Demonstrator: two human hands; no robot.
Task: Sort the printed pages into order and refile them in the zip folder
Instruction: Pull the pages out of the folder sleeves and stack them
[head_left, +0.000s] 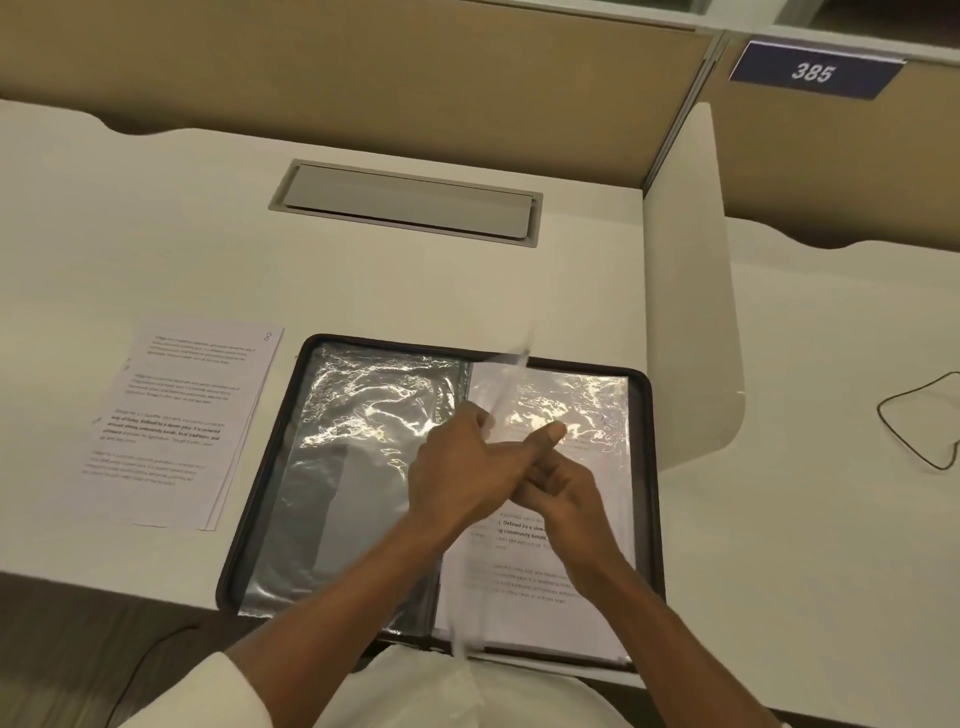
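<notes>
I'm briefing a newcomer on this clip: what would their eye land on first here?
The open zip folder with glaring plastic sleeves, at the near edge of the desk, where the left hand and right hand meet over a blurred, lifted sheet. Next, the stack of printed pages just left of it, top page marked 8, and the blue 385 sign upper right.

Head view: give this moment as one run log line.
left hand: grips blurred pale sheet | right hand: over open black zip folder, grip unclear | white printed pages: stacked left of folder
</notes>
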